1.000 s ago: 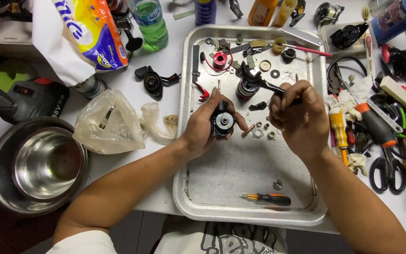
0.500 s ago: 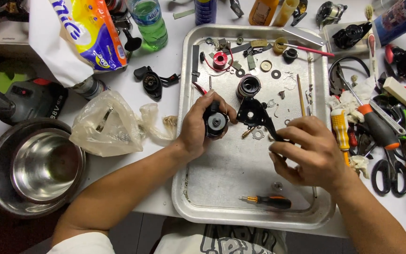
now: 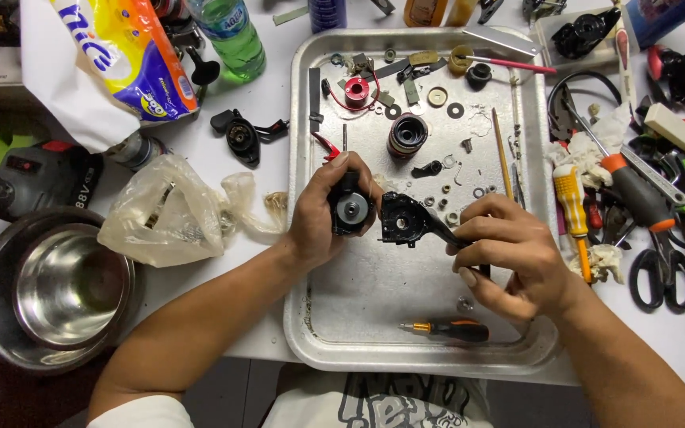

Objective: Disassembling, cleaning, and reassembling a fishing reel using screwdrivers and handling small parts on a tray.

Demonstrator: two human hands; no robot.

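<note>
- The left hand [image 3: 323, 218] has its grip clenched round a small black round housing [image 3: 350, 210] with a silver disc in its face, held over the middle of the metal tray [image 3: 374, 317]
- The right hand [image 3: 509, 261] grasps a black reel frame [image 3: 406, 222] by its stem, just beside the housing; the two are apart, not yet joined
- Much seems left, I judge: the red spool [image 3: 356, 91], a dark spool [image 3: 407, 135], washers and screws lie loose toward the tray's far edge; a small screwdriver [image 3: 445, 329] lies untouched by its near edge

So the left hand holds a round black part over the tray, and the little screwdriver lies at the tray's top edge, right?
Not quite. The head view shows the left hand holding the round black part over the tray, but the screwdriver lies near the tray's bottom edge.
</note>
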